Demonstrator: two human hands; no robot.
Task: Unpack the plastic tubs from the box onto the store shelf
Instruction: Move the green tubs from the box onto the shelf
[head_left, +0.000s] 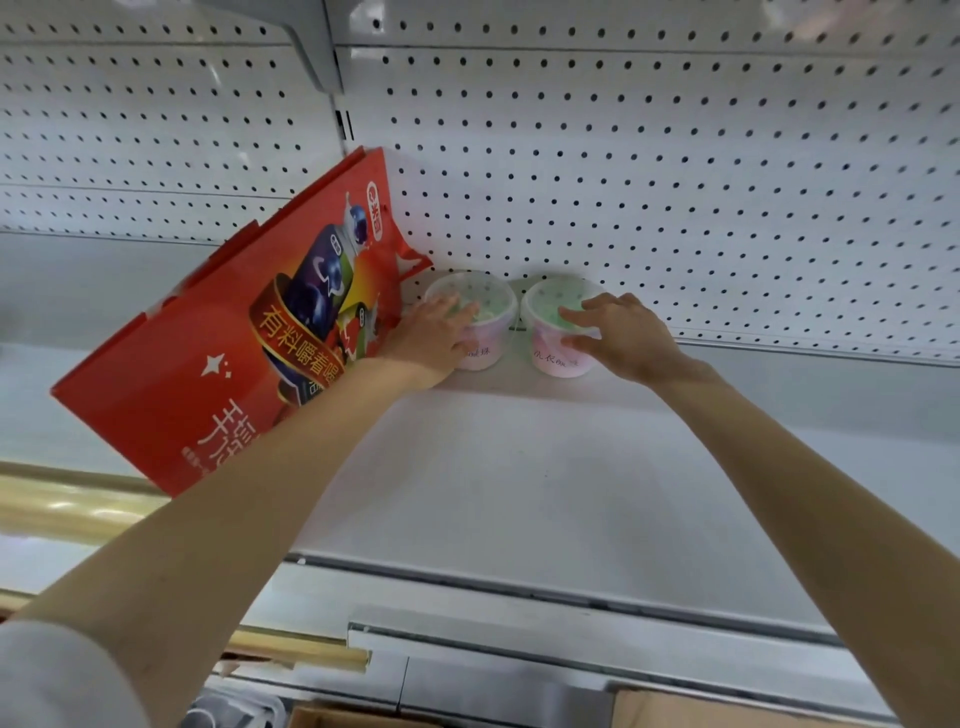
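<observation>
**Both hands on two tubs at back of shelf**

The left hand (436, 338) is laid over the left tub (491, 299): fingers are spread across the clear lid and the thumb is pressed against the pink side, so the tub is grasped from above. The right hand (621, 338) is set the same way on the right tub (550, 343), with fingertips on the lid and the thumb on the side wall. Both forearms are stretched forward over the shelf (519, 467).

The two tubs are stood upright, side by side, near each other with a narrow gap between, at the rear of the white shelf, just in front of the pegboard back panel (675, 182). Green contents are seen through the lids. Handwritten labels are carried on the pink walls; they cannot be read fully.

A red box (208, 374) with printed graphics is tilted at the left of the tubs, its top corner leaned against the pegboard. The left wrist is just beside its lower edge; contact cannot be told.

A light sleeve (52, 675) is seen bottom left. Brown cardboard (727, 712) is partly visible below the shelf edge.
</observation>
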